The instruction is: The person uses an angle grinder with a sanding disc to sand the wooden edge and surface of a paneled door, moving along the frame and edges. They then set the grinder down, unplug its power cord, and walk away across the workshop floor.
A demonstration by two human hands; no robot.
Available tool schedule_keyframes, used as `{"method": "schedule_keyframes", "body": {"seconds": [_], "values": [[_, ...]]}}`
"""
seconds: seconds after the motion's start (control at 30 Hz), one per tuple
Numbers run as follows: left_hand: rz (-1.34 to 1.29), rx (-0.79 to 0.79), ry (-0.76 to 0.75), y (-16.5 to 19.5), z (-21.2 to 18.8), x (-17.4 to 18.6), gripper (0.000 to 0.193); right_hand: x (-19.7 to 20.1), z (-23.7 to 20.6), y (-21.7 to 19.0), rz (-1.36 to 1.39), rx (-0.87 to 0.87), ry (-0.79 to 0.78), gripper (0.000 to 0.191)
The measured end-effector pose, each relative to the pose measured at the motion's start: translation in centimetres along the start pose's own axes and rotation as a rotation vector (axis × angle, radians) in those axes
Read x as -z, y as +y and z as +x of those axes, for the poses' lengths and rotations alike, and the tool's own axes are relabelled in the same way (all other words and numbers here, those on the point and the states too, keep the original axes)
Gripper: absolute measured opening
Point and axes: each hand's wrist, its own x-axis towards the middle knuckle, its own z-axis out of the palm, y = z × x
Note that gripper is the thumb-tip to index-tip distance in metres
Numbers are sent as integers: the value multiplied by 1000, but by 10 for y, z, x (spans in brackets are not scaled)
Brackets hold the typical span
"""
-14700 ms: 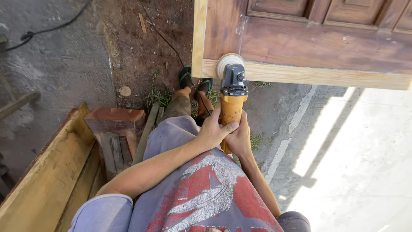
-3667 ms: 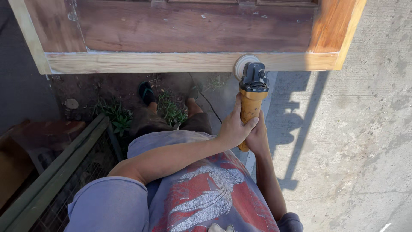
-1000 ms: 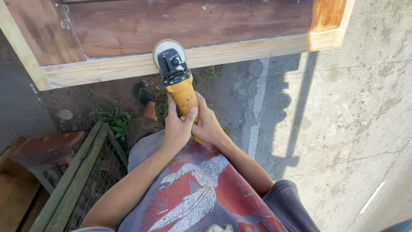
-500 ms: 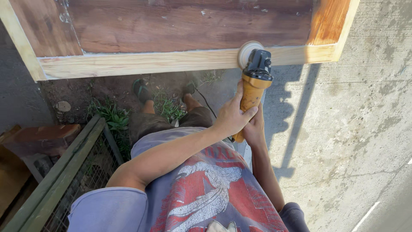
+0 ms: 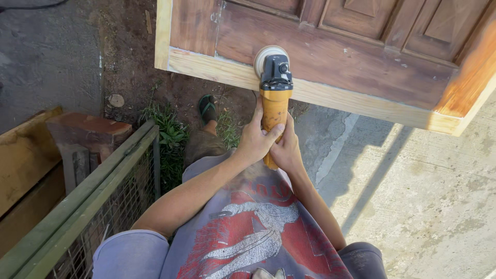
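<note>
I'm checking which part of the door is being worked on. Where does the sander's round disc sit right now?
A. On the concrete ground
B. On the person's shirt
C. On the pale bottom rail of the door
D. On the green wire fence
C: the sander, gripped in both the left hand and right hand, has its disc pressed where the door's pale bottom rail meets the darker wood.

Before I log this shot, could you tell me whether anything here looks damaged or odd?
Yes: the wooden door has an uneven surface, with bare pale wood along its lower edge and dark, patchy finish above. The sander, gripped by both hands, left hand and right hand, rests at that boundary.
</note>
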Motion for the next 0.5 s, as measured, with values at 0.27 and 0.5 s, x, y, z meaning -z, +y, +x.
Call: {"method": "schedule_keyframes", "body": {"seconds": [0.27,0.5], "values": [[-175,-189,109,-26,25,91,94,-75,44,-47,-48,68,-93,77],[-180,-264,69,-13,14,84,92,-68,32,-40,-31,34,-58,78]]}}
